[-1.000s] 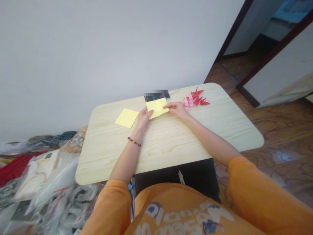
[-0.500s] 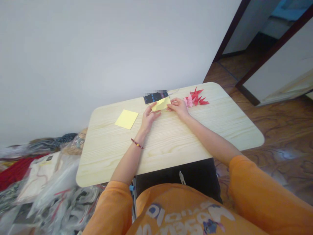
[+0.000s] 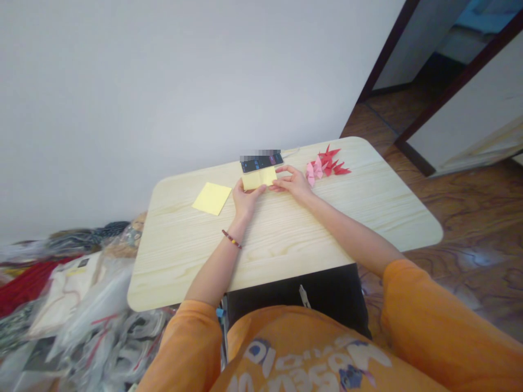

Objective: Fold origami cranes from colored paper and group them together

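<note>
A folded strip of yellow paper [image 3: 257, 178] lies on the pale wood table [image 3: 183, 261], just below a black smartphone [image 3: 261, 162]. My left hand [image 3: 245, 198], with a beaded bracelet [image 3: 231, 238] on its wrist, holds the strip's left end. My right hand [image 3: 291, 183] pinches its right end with the fingertips. A loose square of yellow paper [image 3: 211, 198] lies left of my left hand, untouched. Red origami cranes [image 3: 329, 163] and pink ones [image 3: 311, 174] sit just right of my right hand.
A white wall [image 3: 163, 98] runs behind the table. Plastic bags and fabric [image 3: 81, 305] are heaped on the floor at the lower left. A wooden floor [image 3: 469, 218] and a dark-framed doorway [image 3: 425, 60] lie to the right.
The yellow paper has gone from a wider sheet to a narrower folded strip. It now lies level on the table instead of tilted. Both hands have closed in around it.
</note>
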The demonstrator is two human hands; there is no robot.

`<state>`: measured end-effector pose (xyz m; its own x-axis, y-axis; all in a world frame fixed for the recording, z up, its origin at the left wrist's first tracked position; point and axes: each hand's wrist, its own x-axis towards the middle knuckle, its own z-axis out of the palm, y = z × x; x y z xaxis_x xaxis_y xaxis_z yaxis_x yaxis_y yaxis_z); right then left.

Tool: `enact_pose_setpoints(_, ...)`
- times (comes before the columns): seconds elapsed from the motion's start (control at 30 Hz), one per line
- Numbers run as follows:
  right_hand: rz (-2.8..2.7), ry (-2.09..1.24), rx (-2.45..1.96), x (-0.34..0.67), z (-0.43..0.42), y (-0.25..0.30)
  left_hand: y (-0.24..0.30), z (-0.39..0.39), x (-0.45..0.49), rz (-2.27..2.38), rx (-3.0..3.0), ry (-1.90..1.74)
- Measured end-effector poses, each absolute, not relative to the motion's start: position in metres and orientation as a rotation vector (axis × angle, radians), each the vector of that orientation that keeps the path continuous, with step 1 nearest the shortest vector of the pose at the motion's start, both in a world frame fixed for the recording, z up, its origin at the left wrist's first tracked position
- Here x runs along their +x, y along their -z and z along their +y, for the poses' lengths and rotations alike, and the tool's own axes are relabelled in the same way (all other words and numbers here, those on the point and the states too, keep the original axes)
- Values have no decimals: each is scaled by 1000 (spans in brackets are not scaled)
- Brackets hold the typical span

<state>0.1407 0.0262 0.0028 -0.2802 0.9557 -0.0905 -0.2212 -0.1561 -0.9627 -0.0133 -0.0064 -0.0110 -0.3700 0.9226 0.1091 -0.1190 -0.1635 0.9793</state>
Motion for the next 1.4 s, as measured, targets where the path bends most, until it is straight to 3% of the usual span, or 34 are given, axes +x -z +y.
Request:
enact_pose_setpoints(0.73, -1032, -1536, -966, 149, 39, 7, 11, -1, -34, 1168, 733, -1762)
enact_pose_setpoints(1.4, -1144, -1535, -895, 151, 50, 12, -4, -7, -35, 946, 834, -1274)
